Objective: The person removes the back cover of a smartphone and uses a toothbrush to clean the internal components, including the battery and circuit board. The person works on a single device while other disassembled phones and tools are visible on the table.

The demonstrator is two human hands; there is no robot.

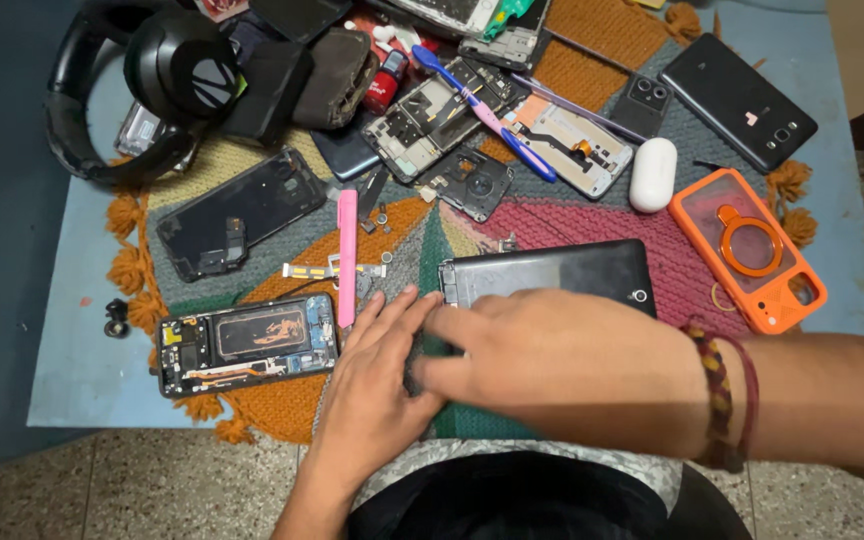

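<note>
The black tablet (pixel 552 272) lay near the table's (pixel 72 370) front edge on the knitted mat (pixel 592 215), its long axis running left to right. The right hand (pixel 562 365) rested flat across its near edge, fingers spread, gripping nothing visible. The left hand (pixel 382 375) pressed beside the tablet's left corner, closer to the opened phone (pixel 247 343); what its fingers pinched I couldn't tell.

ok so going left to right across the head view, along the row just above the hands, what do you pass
opened phone with orange and blue insides → pink pry tool → black back panel → orange phone case
</note>
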